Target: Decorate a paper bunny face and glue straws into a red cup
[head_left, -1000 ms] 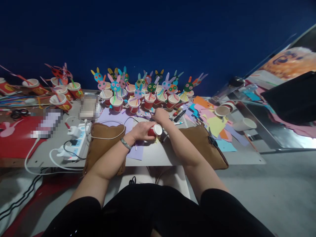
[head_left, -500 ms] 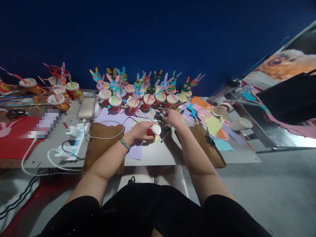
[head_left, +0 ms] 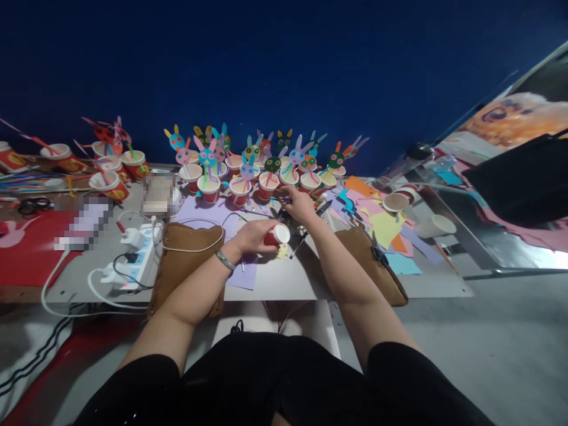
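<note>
My left hand (head_left: 252, 238) is wrapped around a red paper cup (head_left: 270, 237), tipped so that its white round base faces me. Small yellow paper pieces (head_left: 281, 253) with dark marks lie just below the cup. Farther back, my right hand (head_left: 298, 204) reaches over a cluster of dark pens and tools (head_left: 326, 207), close to the front row of cups. Its fingers are curled together near a thin dark purple stick-like thing; what they grip is partly hidden. A thin black pen-like stick (head_left: 298, 247) lies under the right wrist.
Red paper cups (head_left: 209, 190) with paper rabbit heads stand in rows behind my hands. Coloured paper scraps (head_left: 385, 228) and scissors (head_left: 378, 253) lie right. Brown pads (head_left: 186, 260) lie under my forearms. A power strip (head_left: 141, 254) with white cables sits left, beside a phone (head_left: 89, 222).
My right hand has moved away from me and slightly left, from the dark tools towards the cups, uncovering more pens. My left hand keeps the cup in about the same place.
</note>
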Tool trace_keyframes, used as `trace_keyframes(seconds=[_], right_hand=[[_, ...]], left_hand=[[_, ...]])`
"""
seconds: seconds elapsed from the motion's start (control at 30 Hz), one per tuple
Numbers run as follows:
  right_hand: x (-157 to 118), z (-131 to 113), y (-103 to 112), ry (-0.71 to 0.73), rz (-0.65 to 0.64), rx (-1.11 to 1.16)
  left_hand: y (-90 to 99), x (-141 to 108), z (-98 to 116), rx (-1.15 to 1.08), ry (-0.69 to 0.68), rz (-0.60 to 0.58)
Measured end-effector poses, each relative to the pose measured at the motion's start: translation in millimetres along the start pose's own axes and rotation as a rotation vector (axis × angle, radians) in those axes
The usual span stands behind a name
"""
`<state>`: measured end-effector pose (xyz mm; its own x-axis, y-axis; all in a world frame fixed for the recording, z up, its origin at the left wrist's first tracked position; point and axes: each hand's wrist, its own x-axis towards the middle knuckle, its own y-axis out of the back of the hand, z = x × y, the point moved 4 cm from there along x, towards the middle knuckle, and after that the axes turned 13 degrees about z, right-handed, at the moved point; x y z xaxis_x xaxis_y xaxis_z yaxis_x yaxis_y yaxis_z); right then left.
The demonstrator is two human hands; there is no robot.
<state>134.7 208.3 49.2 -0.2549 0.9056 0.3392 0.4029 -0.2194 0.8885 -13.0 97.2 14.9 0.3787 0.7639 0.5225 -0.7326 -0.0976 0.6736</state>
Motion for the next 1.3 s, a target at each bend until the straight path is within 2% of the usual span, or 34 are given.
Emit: trace_keyframes(seconds=[0.2,0.33,0.4,0.53,0.63,0.77,0.87,0.93,1.03,1.13,1.3], right_hand=[[17.4,-16.0,-16.9,0.026,-0.032,-0.081],[19.8,-10.5,-12.7,-0.035,0.038,-0.017],[17.5,4.1,-3.6,-0.106,0.118,0.046],[2.0,52.8,21.4,-0.351,0.246,0.040],[-16.1,82.8,33.6,-0.468,0.220,-0.015],[-35.6,99.5,33.6,-0.536,0.127,-0.049],[-42.8,100.8,29.8,-0.547,0.067,-0.069],[-46.9,98.3,29.4,-0.527,0.071,-0.040],[-58.3,87.8,30.3,-0.413,0.106,0.145],[-80.3,75.1,32.6,-0.298,0.119,0.341],[-121.8,70.8,42.1,-0.276,0.140,0.352]], left_hand=[[-1.0,0.9,-0.6,0.031,-0.027,0.008],[-0.7,0.6,-1.9,0.021,-0.035,0.017],[-0.3,0.3,-2.7,0.019,-0.030,0.021],[-0.6,-0.6,-3.4,0.018,-0.009,0.030],[-1.1,-0.6,-2.3,0.013,0.000,0.024],[-1.0,0.1,-1.2,0.013,-0.004,0.009],[-0.8,0.3,-0.5,0.045,-0.030,0.011],[-1.4,0.1,1.4,0.056,-0.065,0.013],[-4.8,-0.2,7.0,0.055,-0.137,-0.024],[-8.8,0.1,14.6,0.037,-0.194,-0.068],[-19.0,-0.6,39.8,-0.102,-0.261,-0.152]])
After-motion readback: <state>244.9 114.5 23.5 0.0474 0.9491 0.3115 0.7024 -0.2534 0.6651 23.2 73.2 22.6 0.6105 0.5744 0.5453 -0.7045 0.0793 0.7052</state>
